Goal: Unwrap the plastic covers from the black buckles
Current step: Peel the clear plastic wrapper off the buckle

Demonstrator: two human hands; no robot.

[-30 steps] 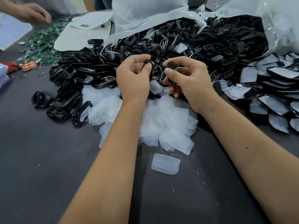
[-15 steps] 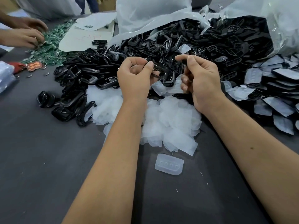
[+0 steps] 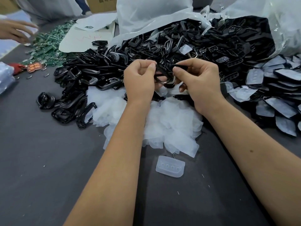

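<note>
A black buckle (image 3: 164, 75) hangs between my two hands above the table. My left hand (image 3: 139, 80) pinches its left side with thumb and forefinger. My right hand (image 3: 197, 80) pinches its right side, fingers curled round it. Whether a plastic cover is still on it I cannot tell. Under my wrists lies a heap of loose clear plastic covers (image 3: 171, 128). One cover (image 3: 170, 166) lies alone nearer to me. A big pile of black buckles (image 3: 162, 48) spreads behind my hands.
White plastic bags (image 3: 154, 15) lie open over the pile at the back. Flat wrapped black parts (image 3: 276, 98) are stacked at the right. Green circuit boards (image 3: 47, 46) lie at the far left, where another person's hand (image 3: 14, 31) reaches. The dark table (image 3: 40, 168) lies on the near side.
My hands came back together: the right hand, which had pulled away to the right, now pinches the buckle again beside the left. The other person's hand shifted at the far left.
</note>
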